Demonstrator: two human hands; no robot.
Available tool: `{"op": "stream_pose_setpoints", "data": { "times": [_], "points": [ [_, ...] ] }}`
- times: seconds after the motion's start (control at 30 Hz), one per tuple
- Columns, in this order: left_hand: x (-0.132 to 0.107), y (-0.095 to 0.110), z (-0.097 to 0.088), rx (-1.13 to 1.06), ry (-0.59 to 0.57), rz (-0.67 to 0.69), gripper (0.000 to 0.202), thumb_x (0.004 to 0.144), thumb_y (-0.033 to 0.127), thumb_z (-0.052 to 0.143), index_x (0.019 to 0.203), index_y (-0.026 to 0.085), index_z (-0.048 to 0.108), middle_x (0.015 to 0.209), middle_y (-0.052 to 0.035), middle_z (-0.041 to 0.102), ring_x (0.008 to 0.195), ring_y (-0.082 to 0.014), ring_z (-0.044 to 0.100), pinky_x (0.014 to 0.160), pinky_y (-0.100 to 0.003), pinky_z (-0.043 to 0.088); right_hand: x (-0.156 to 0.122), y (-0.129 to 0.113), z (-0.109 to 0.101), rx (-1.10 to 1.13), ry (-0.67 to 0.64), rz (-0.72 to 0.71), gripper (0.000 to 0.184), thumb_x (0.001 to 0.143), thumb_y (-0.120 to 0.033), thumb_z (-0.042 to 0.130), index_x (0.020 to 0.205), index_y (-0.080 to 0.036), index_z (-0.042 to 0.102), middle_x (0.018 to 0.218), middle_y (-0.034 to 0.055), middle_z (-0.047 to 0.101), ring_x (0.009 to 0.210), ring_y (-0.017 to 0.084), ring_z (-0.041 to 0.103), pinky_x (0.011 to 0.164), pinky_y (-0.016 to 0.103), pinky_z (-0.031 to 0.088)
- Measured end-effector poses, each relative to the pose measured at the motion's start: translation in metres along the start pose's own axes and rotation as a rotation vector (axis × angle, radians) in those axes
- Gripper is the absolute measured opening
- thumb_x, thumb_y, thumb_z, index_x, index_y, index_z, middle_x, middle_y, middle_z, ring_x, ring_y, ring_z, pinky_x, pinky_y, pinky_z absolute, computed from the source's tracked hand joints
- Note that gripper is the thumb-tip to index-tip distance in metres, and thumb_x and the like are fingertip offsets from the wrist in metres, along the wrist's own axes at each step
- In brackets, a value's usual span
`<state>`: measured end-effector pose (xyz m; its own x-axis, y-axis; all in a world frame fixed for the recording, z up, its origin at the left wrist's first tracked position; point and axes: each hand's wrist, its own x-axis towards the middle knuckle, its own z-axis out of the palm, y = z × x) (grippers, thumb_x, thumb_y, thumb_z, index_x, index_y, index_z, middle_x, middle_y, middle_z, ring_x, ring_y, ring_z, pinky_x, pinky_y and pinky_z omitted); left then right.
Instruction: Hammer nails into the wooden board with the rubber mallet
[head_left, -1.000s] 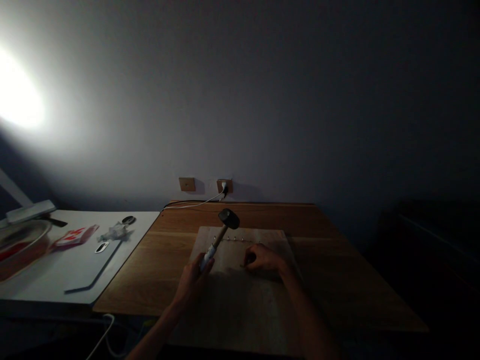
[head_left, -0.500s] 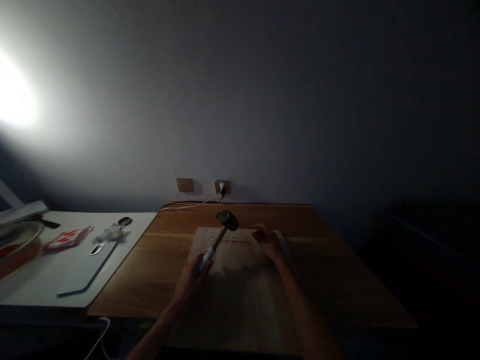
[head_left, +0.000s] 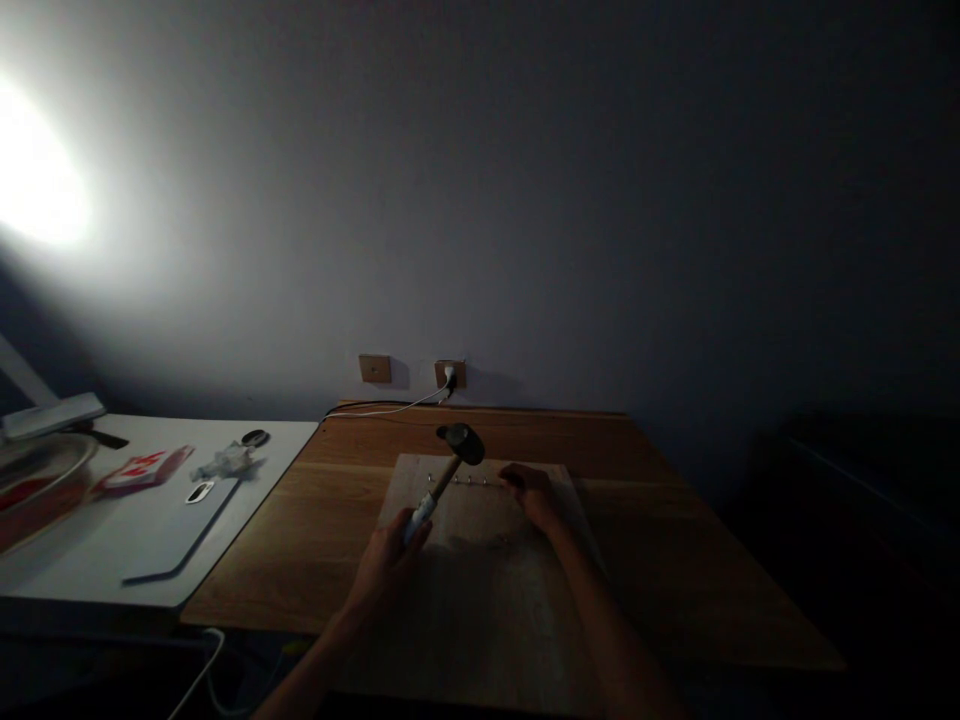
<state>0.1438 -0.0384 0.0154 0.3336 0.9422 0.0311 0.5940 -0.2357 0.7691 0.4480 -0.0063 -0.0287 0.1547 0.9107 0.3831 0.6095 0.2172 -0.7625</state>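
My left hand (head_left: 390, 566) is wrapped round the pale wooden handle of a mallet (head_left: 448, 468), whose black head is raised over a light wooden board (head_left: 480, 585) lying on the brown table (head_left: 675, 560). A short row of small nails (head_left: 457, 480) stands near the board's far edge. My right hand (head_left: 531, 492) rests at the right end of that row, fingers pinched together; what they pinch is too small and dark to make out. The room is dim.
A white table (head_left: 97, 550) stands on the left with a red packet (head_left: 142, 470), a crumpled clear bag (head_left: 225, 462), a dark flat sheet (head_left: 180, 545) and a round tray (head_left: 37, 480). A white cable (head_left: 390, 408) runs from a wall socket (head_left: 450, 374).
My right hand left the middle of the board and moved up to the right end of the nail row. The mallet in my left hand stayed raised, shifting slightly.
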Motion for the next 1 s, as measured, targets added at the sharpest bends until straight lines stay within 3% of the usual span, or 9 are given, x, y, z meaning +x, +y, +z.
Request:
{"op": "stream_pose_setpoints", "data": {
  "times": [0.3, 0.6, 0.73, 0.83, 1.0],
  "points": [
    [0.0, 0.004, 0.0, 0.029, 0.0, 0.004, 0.046, 0.093, 0.059, 0.039, 0.096, 0.02, 0.062, 0.065, 0.0018, 0.059, 0.062, -0.0176, 0.059, 0.057, -0.025, 0.034, -0.002, 0.0, 0.002, -0.057, -0.002, -0.04, 0.015, 0.074, -0.02, 0.058, 0.08, -0.023, 0.071, 0.081, 0.0034, 0.074, 0.076, 0.02, 0.067, 0.073, 0.032, 0.052],
    [0.004, 0.001, 0.004, 0.103, -0.08, 0.053, 0.041, 0.094, 0.052, 0.042, 0.102, 0.018, 0.064, 0.072, -0.0021, 0.066, 0.066, -0.0184, 0.061, 0.058, -0.025, 0.034, -0.003, 0.003, 0.009, -0.049, 0.02, -0.027, 0.043, 0.066, -0.013, 0.056, 0.106, -0.023, 0.067, 0.078, 0.0002, 0.069, 0.067, 0.018, 0.064, 0.066, 0.029, 0.051],
    [0.009, 0.008, 0.007, 0.165, -0.092, 0.062, 0.037, 0.094, 0.049, 0.045, 0.106, 0.019, 0.064, 0.075, -0.0024, 0.068, 0.067, -0.0179, 0.062, 0.057, -0.024, 0.032, -0.004, 0.0, 0.006, -0.04, 0.02, -0.042, 0.039, 0.071, -0.015, 0.058, 0.108, -0.023, 0.066, 0.078, 0.0, 0.067, 0.069, 0.018, 0.064, 0.068, 0.03, 0.052],
    [0.014, 0.021, 0.005, 0.21, -0.108, 0.073, 0.033, 0.096, 0.046, 0.045, 0.102, 0.02, 0.064, 0.075, -0.0033, 0.068, 0.067, -0.0179, 0.063, 0.057, -0.024, 0.031, -0.004, 0.001, 0.002, -0.04, 0.044, -0.042, 0.041, 0.073, -0.02, 0.064, 0.113, -0.023, 0.064, 0.088, 0.002, 0.067, 0.077, 0.02, 0.064, 0.073, 0.033, 0.053],
    [0.02, 0.035, 0.002, 0.32, -0.146, 0.084, 0.027, 0.097, 0.04, 0.047, 0.104, 0.019, 0.064, 0.083, -0.0073, 0.073, 0.076, -0.0207, 0.068, 0.059, -0.025, 0.031, -0.002, 0.015, 0.0, 0.019, 0.079, 0.012, 0.074, 0.066, -0.026, 0.075, 0.136, -0.023, 0.052, 0.115, 0.0075, 0.062, 0.082, 0.018, 0.062, 0.073, 0.032, 0.055]
  ]
}}
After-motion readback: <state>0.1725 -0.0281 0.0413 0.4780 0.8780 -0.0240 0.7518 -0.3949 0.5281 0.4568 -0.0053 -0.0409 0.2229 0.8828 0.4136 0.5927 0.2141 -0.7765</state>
